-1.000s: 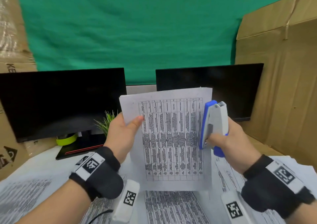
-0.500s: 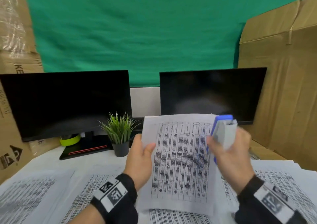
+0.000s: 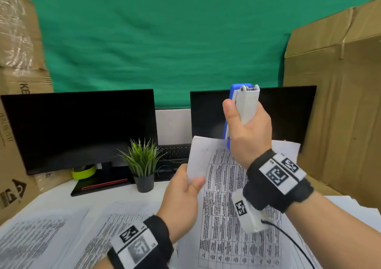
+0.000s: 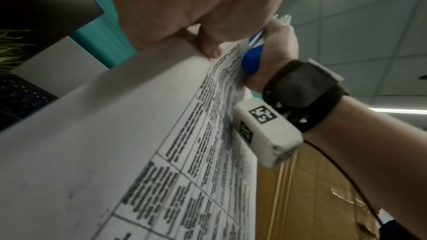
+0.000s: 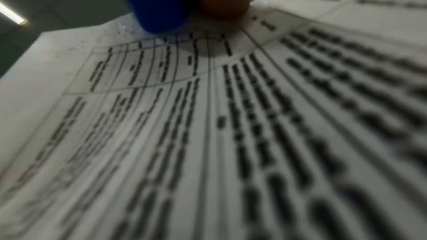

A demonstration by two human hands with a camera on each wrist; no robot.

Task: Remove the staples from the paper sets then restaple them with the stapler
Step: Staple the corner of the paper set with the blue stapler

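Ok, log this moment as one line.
left hand: pinches paper set | right hand: grips stapler upright at top edge | staple: unseen

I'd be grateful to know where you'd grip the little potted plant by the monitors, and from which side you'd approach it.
Grip the dark pot round its wall, coming from the front, the person's own side. The potted plant stands upright, its spiky leaves fan out over the rim and would likely foul a grasp from above, and the left monitor stands close behind.
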